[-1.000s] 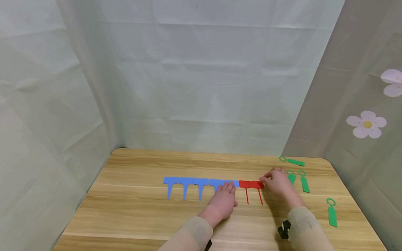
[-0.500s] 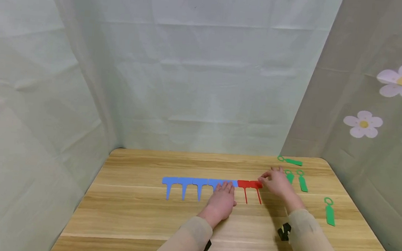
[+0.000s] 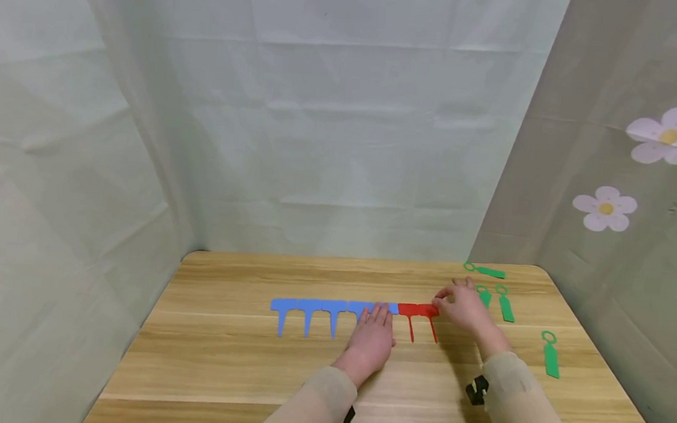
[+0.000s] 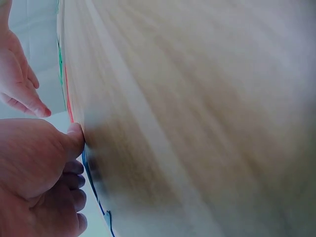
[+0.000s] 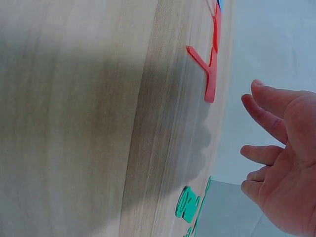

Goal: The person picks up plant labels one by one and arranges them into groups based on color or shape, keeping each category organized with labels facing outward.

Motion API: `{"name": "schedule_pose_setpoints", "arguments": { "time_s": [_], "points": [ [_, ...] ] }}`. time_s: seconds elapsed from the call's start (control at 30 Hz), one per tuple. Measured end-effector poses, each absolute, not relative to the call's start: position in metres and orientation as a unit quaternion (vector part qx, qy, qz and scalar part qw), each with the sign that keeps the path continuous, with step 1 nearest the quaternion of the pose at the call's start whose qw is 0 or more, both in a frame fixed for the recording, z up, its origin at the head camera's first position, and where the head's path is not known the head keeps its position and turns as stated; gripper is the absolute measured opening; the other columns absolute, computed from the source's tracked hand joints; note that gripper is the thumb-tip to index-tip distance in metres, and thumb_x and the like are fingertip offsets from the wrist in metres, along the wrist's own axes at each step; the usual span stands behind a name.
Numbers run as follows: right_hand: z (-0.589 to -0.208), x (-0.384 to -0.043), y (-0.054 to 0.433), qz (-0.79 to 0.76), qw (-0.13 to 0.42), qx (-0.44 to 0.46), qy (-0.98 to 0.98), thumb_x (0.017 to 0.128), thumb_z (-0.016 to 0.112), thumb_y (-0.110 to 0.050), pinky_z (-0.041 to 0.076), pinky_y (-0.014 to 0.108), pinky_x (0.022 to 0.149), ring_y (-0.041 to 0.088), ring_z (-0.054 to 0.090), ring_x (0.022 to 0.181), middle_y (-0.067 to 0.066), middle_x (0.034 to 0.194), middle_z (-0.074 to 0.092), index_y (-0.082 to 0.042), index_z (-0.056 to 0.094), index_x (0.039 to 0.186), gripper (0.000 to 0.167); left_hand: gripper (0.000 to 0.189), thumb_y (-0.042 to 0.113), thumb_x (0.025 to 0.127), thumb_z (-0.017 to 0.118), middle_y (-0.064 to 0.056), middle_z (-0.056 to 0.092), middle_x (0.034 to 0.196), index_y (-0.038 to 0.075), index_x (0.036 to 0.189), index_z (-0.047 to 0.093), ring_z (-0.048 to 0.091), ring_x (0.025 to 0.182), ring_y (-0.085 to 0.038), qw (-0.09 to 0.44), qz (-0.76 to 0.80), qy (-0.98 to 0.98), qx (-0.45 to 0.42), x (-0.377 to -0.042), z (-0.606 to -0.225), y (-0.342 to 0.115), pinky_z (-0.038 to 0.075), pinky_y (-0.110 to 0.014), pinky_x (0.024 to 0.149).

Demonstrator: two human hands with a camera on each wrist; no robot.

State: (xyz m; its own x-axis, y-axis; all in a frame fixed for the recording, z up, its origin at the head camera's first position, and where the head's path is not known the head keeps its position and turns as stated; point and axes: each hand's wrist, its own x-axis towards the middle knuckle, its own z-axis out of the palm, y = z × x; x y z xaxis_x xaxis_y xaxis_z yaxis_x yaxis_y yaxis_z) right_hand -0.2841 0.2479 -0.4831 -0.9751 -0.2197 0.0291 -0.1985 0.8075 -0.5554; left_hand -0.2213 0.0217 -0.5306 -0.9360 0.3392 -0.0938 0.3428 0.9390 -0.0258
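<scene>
A row of several blue T-shaped plant labels [image 3: 309,305] lies on the table, heads edge to edge and stems toward me. My left hand [image 3: 372,342] rests with extended fingers on the right part of that row, partly covering it. Two red T-shaped plant labels [image 3: 408,310] continue the row to the right. Over the right end of the red pair is my right hand [image 3: 463,310]. In the right wrist view, its fingers [image 5: 264,154] are spread with nothing between them, apart from the nearest red label [image 5: 211,81].
Several green ring-ended tags lie at the right: one near tag [image 3: 551,360], one at the back edge [image 3: 490,272], others beside my right hand. Pale cloth [image 3: 345,138] walls in the wooden table [image 3: 227,376] behind and at both sides.
The view has turned slightly right, so everything sits a little farther left. Both hands keep about the same place over the row, and the labels have not visibly moved.
</scene>
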Motion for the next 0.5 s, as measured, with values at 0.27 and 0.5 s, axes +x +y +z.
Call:
{"name": "schedule_pose_setpoints", "arguments": {
  "time_s": [0.27, 0.5],
  "points": [
    [-0.484, -0.283, 0.251, -0.295, 0.016, -0.106, 0.949, 0.104, 0.069, -0.02, 0.02, 0.084, 0.115, 0.065, 0.007, 0.154, 0.042, 0.161, 0.033, -0.004, 0.079, 0.106, 0.019, 0.064, 0.039, 0.113, 0.053, -0.01, 0.032, 0.174, 0.004, 0.165, 0.04, 0.025, 0.162, -0.027, 0.047, -0.013, 0.984, 0.171, -0.215, -0.52, 0.021, 0.02, -0.044, 0.131],
    [-0.483, -0.278, 0.264, -0.302, 0.012, -0.112, 0.947, 0.105, 0.069, -0.019, 0.018, 0.085, 0.115, 0.068, 0.009, 0.152, 0.042, 0.16, 0.034, -0.003, 0.077, 0.109, 0.019, 0.063, 0.035, 0.112, 0.056, -0.012, 0.031, 0.174, 0.003, 0.165, 0.04, 0.026, 0.162, -0.028, 0.039, -0.013, 0.981, 0.188, -0.214, -0.512, 0.02, 0.023, -0.046, 0.131]
  ]
}}
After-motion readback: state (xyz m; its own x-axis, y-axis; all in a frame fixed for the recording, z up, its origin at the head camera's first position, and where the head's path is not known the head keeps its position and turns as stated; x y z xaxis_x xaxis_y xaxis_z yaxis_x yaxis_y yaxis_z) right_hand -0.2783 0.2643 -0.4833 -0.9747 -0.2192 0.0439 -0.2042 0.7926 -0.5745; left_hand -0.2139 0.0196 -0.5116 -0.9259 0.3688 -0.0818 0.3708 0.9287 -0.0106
